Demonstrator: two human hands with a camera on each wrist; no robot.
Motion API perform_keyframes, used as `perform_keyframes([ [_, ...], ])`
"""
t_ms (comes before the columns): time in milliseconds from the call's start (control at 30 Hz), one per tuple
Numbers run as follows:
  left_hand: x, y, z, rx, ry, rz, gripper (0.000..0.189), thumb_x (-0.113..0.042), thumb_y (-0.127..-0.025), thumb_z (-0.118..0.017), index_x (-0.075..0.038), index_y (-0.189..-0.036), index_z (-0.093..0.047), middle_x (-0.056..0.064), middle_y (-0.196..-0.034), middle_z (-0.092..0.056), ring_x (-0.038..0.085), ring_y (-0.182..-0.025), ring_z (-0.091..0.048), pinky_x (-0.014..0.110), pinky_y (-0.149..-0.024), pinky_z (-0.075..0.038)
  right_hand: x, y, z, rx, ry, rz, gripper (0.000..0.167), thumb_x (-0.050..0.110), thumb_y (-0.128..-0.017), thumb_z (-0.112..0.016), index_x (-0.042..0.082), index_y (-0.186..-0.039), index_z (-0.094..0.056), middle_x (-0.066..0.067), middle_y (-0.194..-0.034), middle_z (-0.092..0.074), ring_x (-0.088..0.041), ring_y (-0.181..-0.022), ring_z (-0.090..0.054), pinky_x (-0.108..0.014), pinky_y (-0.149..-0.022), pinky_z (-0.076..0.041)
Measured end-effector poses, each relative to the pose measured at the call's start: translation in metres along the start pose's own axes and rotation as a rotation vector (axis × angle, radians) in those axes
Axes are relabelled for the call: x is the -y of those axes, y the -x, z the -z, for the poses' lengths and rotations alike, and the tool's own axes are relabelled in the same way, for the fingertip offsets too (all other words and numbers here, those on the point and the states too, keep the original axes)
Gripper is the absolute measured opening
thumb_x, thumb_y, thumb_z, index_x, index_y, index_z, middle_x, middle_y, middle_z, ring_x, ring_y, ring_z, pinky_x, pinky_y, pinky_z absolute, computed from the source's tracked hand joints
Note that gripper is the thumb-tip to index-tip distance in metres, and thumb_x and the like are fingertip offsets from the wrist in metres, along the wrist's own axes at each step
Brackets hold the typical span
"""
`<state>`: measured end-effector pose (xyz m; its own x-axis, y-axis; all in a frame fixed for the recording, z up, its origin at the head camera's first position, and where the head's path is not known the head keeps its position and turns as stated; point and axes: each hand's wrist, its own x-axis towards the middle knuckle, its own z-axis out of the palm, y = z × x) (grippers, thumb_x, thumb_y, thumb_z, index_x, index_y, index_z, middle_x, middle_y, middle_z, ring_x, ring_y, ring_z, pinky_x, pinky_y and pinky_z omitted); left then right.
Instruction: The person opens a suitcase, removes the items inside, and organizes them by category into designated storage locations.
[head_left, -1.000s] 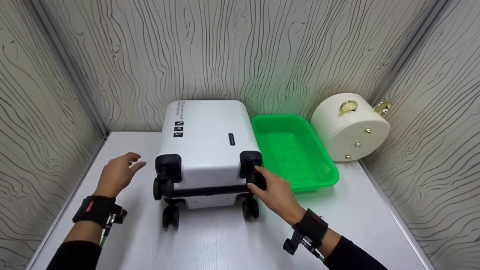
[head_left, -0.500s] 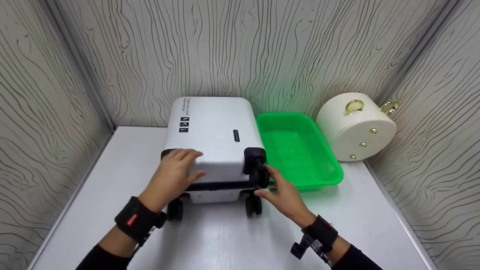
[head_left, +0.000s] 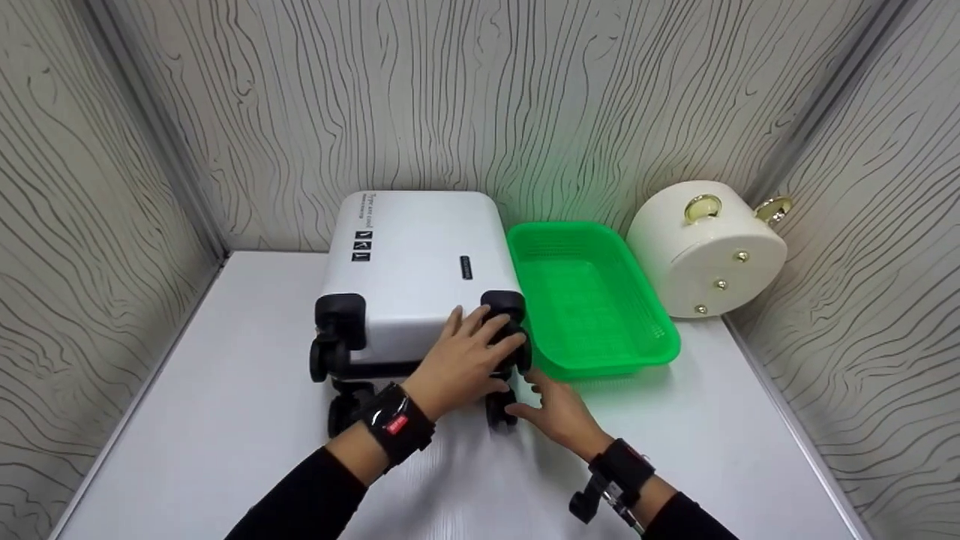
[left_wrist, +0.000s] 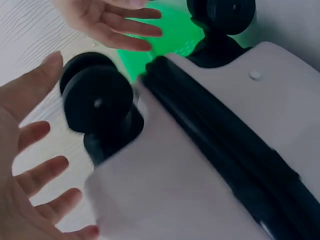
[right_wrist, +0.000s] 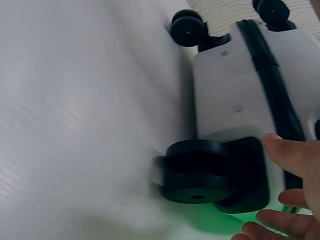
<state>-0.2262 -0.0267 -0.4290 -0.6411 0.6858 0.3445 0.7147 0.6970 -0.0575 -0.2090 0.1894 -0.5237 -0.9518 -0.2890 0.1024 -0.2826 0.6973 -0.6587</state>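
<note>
From the head: hovering with left hand [head_left: 459, 369] at the upper right wheel [head_left: 524, 357] of the white suitcase [head_left: 416, 255], lying beside the green basket [head_left: 585, 300], and with right hand [head_left: 564, 414] just below. From the left wrist: holding fingers [left_wrist: 46, 175] wide. From the right wrist: holding thumb [right_wrist: 291, 154] and fingers apart.

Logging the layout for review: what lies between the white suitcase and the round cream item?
In the head view, the green basket lies between the suitcase and the cream item.
</note>
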Motion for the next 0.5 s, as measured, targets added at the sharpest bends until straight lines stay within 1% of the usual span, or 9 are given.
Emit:
perform_keyframes([
  [133, -0.006, -0.014, -0.008, 0.025, -0.046, -0.046, 0.071, -0.055, -0.079, -0.075, -0.028, -0.14, -0.051, 0.005, -0.143, -0.047, 0.035, -0.138, -0.034, 0.064, -0.108, -0.027, -0.005, -0.004, -0.016, 0.027, 0.107, 0.045, 0.054, 0.031, -0.085, -0.078, 0.003, -0.128, -0.061, -0.016, -0.123, -0.063, -0.034, -0.112, -0.059, -0.049, -0.088, -0.05],
  [200, -0.007, -0.019, -0.011, 0.034, -0.065, -0.065, 0.07, -0.054, -0.078, -0.076, -0.029, -0.138, -0.052, 0.004, -0.141, -0.047, 0.036, -0.138, -0.034, 0.067, -0.107, -0.026, -0.006, -0.006, -0.022, 0.043, 0.143, 0.061, 0.051, 0.026, -0.084, -0.078, 0.003, -0.127, -0.063, -0.015, -0.123, -0.063, -0.032, -0.113, -0.059, -0.048, -0.09, -0.049],
  [300, -0.008, -0.023, -0.015, 0.032, -0.093, -0.088, 0.064, -0.052, -0.077, -0.077, -0.028, -0.133, -0.055, 0.003, -0.139, -0.05, 0.036, -0.137, -0.035, 0.067, -0.107, -0.026, -0.007, -0.009, -0.028, 0.05, 0.186, 0.099, 0.046, 0.02, -0.084, -0.078, 0.005, -0.125, -0.065, -0.013, -0.122, -0.063, -0.03, -0.112, -0.06, -0.045, -0.089, -0.05],
  [400, -0.007, -0.026, -0.018, 0.002, -0.127, -0.134, 0.051, -0.046, -0.08, -0.077, -0.026, -0.124, -0.06, 0.004, -0.135, -0.053, 0.032, -0.134, -0.041, 0.06, -0.109, -0.028, -0.008, -0.012, -0.03, 0.04, 0.221, 0.129, 0.043, 0.02, -0.084, -0.078, 0.008, -0.124, -0.066, -0.01, -0.121, -0.064, -0.026, -0.11, -0.06, -0.042, -0.088, -0.05],
  [500, -0.006, -0.027, -0.019, -0.038, -0.147, -0.188, 0.046, -0.045, -0.081, -0.077, -0.022, -0.117, -0.061, 0.009, -0.133, -0.056, 0.029, -0.129, -0.048, 0.047, -0.112, -0.032, -0.008, -0.016, -0.031, 0.033, 0.221, 0.122, 0.042, 0.022, -0.082, -0.079, 0.007, -0.12, -0.067, -0.009, -0.117, -0.065, -0.025, -0.106, -0.061, -0.041, -0.086, -0.051],
])
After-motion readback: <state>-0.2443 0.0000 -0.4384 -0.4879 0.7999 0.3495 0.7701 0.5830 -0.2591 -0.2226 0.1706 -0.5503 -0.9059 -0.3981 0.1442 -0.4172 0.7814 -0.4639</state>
